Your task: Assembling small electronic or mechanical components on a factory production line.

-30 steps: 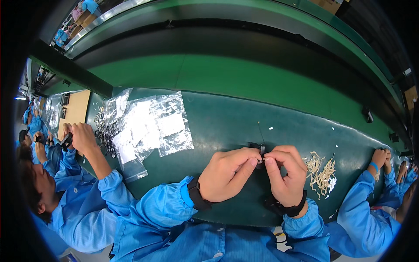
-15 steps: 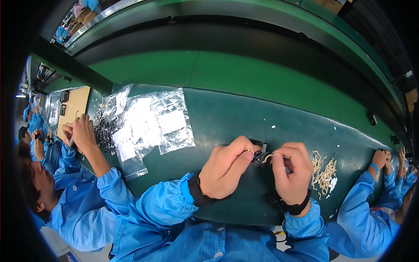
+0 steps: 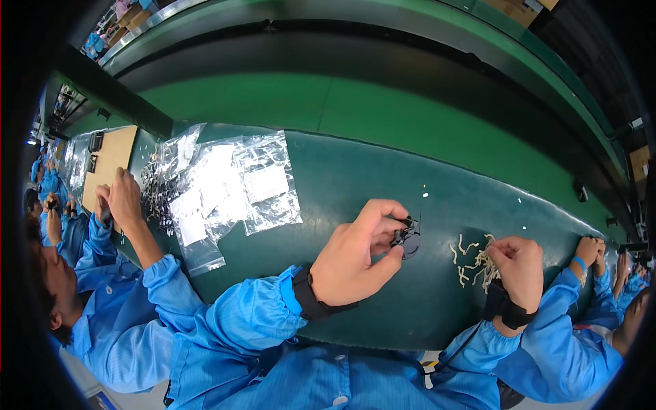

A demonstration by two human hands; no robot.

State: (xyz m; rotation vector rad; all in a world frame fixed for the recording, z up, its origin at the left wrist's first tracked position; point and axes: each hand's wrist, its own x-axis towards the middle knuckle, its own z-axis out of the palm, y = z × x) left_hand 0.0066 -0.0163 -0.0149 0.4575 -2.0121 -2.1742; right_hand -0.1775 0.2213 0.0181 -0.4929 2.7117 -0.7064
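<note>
My left hand (image 3: 355, 256) pinches a small black part (image 3: 406, 239) between thumb and fingers, just above the dark green table (image 3: 355, 178). My right hand (image 3: 521, 263) is off to the right at a loose pile of pale twist ties (image 3: 473, 260), fingers curled over the pile's right side. Whether it holds a tie is hidden by the fingers. Both wrists wear black straps over blue sleeves.
Clear plastic bags (image 3: 225, 184) with white labels lie left of centre, beside a heap of small dark parts (image 3: 157, 195). A co-worker's hand (image 3: 123, 198) reaches there from the left, near a brown board (image 3: 106, 160). Another person's hand (image 3: 588, 249) rests at the right.
My hands were together on the black part. My right hand has since let go and moved right to the twist ties, while my left keeps the part.
</note>
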